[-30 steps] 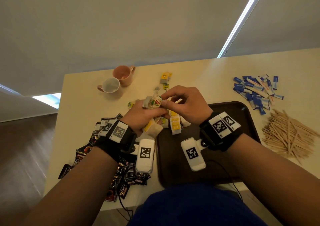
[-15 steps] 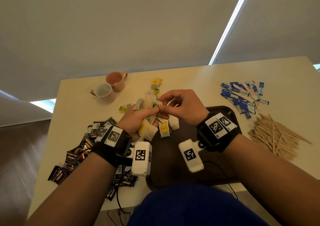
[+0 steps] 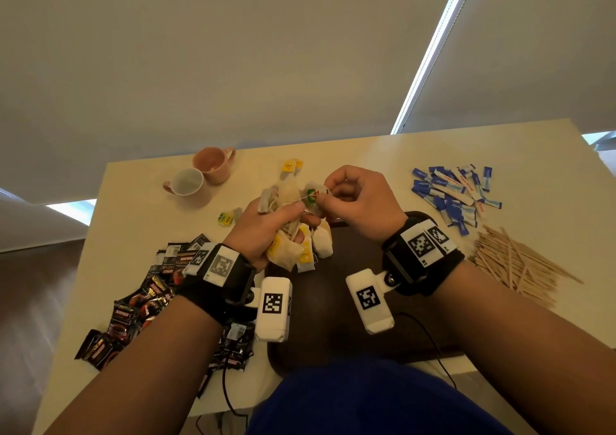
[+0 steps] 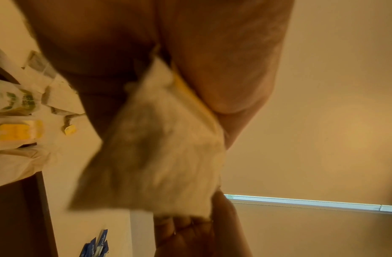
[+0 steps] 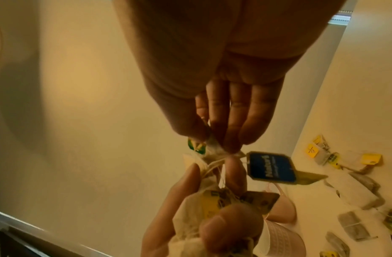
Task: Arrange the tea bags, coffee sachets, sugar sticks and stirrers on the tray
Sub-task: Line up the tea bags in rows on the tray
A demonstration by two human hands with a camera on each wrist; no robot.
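Both my hands meet above the far edge of the brown tray [image 3: 336,301]: my left hand [image 3: 263,231] is curled round a bunch of tea bags [image 3: 293,251], several of them dangling below my palm over the tray's rim, while my right hand [image 3: 363,201] pinches one tea bag [image 3: 313,197] with a green tag between thumb and fingertips, its string running back into the bunch. From my right wrist, the pinch shows plainly, fingers [image 5: 234,111] pressed together on the paper, with a dark blue tag [image 5: 270,167] hanging just beside them. From my left wrist, one blurred bag [image 4: 155,156] hangs out of my closed fingers.

More loose tea bags [image 3: 290,167] lie on the cream table [image 3: 140,207] beyond my hands. Dark coffee sachets [image 3: 140,304] are heaped on the table to the left of the tray, partly under my left forearm. Blue and white sugar sticks [image 3: 450,191] lie in a pile at the far right, and wooden stirrers [image 3: 513,261] are scattered nearer, right of the tray. Two pink cups [image 3: 200,176] stand touching at the far left.
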